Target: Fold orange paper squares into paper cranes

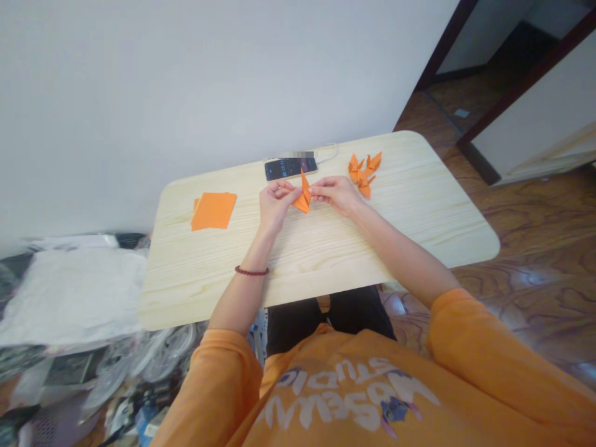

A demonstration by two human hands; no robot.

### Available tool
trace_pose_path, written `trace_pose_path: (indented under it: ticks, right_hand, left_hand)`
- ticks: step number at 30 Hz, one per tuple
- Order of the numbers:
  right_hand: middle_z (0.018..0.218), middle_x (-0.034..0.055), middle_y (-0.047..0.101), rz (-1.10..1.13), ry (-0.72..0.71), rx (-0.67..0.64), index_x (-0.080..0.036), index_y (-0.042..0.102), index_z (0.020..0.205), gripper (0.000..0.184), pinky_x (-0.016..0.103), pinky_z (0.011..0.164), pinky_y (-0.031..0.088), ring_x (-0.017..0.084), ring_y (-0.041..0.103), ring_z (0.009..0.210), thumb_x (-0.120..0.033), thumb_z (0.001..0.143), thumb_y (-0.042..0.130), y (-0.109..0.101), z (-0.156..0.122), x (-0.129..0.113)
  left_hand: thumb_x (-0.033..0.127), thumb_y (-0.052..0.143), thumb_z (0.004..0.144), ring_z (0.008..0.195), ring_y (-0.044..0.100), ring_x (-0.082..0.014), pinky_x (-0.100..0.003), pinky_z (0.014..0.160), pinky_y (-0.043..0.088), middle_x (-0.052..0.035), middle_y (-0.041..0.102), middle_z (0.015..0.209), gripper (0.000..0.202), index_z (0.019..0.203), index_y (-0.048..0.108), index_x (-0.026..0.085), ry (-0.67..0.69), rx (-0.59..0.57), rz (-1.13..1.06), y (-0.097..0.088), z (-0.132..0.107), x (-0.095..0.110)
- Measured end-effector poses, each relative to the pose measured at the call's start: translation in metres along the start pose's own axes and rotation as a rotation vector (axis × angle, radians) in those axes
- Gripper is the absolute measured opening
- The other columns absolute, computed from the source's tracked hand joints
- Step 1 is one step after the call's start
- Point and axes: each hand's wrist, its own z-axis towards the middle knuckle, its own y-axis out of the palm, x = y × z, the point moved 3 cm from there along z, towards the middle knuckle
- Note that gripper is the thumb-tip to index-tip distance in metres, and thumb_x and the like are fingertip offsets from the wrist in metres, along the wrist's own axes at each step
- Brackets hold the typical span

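Note:
Between my two hands is a folded piece of orange origami paper (pixel 303 197), with one narrow point standing up and another pointing down toward me. My left hand (pixel 276 203) pinches its left side between thumb and fingers. On the right side, the fingertips of my right hand (pixel 336 192) are closed on its edge. The paper is held over the middle of the table, just in front of the phone. Fingers cover part of its folds.
A phone (pixel 291 167) with a white cable lies at the table's (pixel 326 261) back edge against the wall. Square orange paper sheets (pixel 214 211) are stacked on the left. Several folded orange paper cranes (pixel 363 177) cluster at the right. Plastic-wrapped things (pixel 167 354) crowd the floor at left.

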Motion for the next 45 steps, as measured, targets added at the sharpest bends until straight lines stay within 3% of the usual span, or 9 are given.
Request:
trace_pose_path:
  ticks: [32,40,45]
  right_hand:
    - [0.051,-0.0004,0.062,-0.043,-0.042,0.097,-0.014,0.064,0.059,0.02,0.019,0.052,0.045,0.007,0.054,0.049,-0.02,0.053,0.082,0.0023,0.0025,0.0048]
    - [0.046,-0.0015,0.056,-0.123,-0.079,0.075,-0.013,0.063,0.058,0.019,0.02,0.044,0.034,0.006,0.046,0.045,-0.024,0.056,0.079,0.0026,0.0013,0.0036]
    - [0.046,-0.0037,0.053,-0.153,-0.104,0.062,-0.014,0.066,0.061,0.018,0.021,0.044,0.027,0.005,0.039,0.045,-0.024,0.054,0.079,0.0045,0.0001,-0.0007]
  left_hand:
    - [0.026,0.081,0.055,0.052,0.058,-0.007,-0.02,0.059,0.048,0.0052,0.061,0.054,0.029,0.067,0.056,0.017,-0.036,0.014,0.0,0.0028,-0.001,-0.0046]
    - [0.023,0.082,0.048,0.053,0.06,-0.0079,-0.021,0.061,0.05,0.0036,0.065,0.057,0.033,0.066,0.056,0.016,-0.119,0.012,-0.015,0.0009,0.0008,-0.0096]
    - [0.02,0.081,0.047,0.052,0.06,-0.0083,-0.021,0.058,0.048,0.0032,0.064,0.055,0.03,0.065,0.056,0.016,-0.187,-0.061,-0.015,0.0019,-0.0005,-0.0094]
